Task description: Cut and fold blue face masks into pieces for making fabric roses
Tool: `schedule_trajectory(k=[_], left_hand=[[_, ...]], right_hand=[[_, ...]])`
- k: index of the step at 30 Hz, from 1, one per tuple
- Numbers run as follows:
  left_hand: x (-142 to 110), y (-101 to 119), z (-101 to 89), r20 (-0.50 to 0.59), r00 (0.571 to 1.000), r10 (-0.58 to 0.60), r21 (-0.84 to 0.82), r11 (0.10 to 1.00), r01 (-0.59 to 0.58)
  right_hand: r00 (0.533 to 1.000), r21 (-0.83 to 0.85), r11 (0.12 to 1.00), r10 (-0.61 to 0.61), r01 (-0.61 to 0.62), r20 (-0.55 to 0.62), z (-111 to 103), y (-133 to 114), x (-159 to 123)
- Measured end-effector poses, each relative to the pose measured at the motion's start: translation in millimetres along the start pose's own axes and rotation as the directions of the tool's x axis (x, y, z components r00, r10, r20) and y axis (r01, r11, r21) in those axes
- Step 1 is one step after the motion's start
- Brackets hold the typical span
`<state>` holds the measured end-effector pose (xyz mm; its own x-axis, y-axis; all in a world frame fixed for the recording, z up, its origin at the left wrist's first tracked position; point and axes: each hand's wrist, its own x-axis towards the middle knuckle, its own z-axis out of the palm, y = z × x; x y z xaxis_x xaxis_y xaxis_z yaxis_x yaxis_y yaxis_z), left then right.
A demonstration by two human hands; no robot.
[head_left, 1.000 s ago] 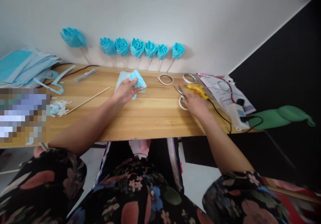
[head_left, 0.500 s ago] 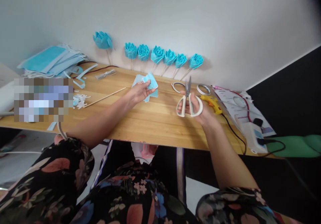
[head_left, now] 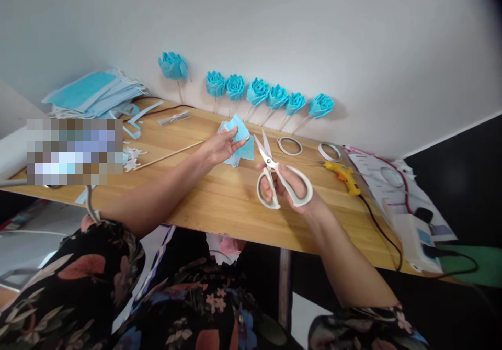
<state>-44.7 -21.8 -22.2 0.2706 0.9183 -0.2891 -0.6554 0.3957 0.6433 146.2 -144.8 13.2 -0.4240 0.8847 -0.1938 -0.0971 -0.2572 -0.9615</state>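
Note:
Between the thumb and fingers of my left hand (head_left: 224, 145) is a small light-blue piece of mask fabric (head_left: 237, 128). Just behind and below it, more blue and pale cut pieces (head_left: 246, 149) lie on the table. My right hand (head_left: 292, 185) grips a pair of white-handled scissors (head_left: 269, 161), fingers through the loops. Their blades stand parted and point up and to the left, close to the fabric but apart from it.
Several blue fabric flowers (head_left: 258, 92) on sticks lean along the wall. A stack of face masks (head_left: 88, 93) lies at left, near a thin wooden stick (head_left: 168, 155). At right are tape rolls (head_left: 330, 151), a yellow glue gun (head_left: 342, 176) and a white power strip (head_left: 418, 243).
My right hand has brought the scissors left and nearer to me, and the blades have spread apart. The left hand keeps its hold on the fabric. The view has shifted slightly.

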Motion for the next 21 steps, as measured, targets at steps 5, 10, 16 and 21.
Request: schedule_trajectory(k=[5, 10, 16, 21], left_hand=[[-1.5, -2.4, 0.9, 0.008, 1.000, -0.007, 0.031, 0.999, 0.007], [-1.0, -3.4, -0.2, 0.024, 1.000, -0.003, 0.052, 0.999, 0.002], [0.2, -4.3, -2.4, 0.064, 0.998, 0.010, 0.068, 0.998, -0.015], [-0.2, -3.9, -1.5, 0.056, 0.998, 0.004, 0.060, 0.998, -0.007]], right_hand=[[1.000, -0.001, 1.000, 0.007, -0.007, 0.003, -3.0, 13.5, 2.7], [1.000, -0.026, 1.000, -0.006, 0.006, 0.009, -5.0, 16.1, 5.4], [1.000, -0.042, 0.999, 0.006, -0.006, 0.004, -2.1, 14.7, 5.5], [0.999, -0.025, 0.999, 0.023, -0.024, -0.024, -1.3, 12.7, 7.0]])
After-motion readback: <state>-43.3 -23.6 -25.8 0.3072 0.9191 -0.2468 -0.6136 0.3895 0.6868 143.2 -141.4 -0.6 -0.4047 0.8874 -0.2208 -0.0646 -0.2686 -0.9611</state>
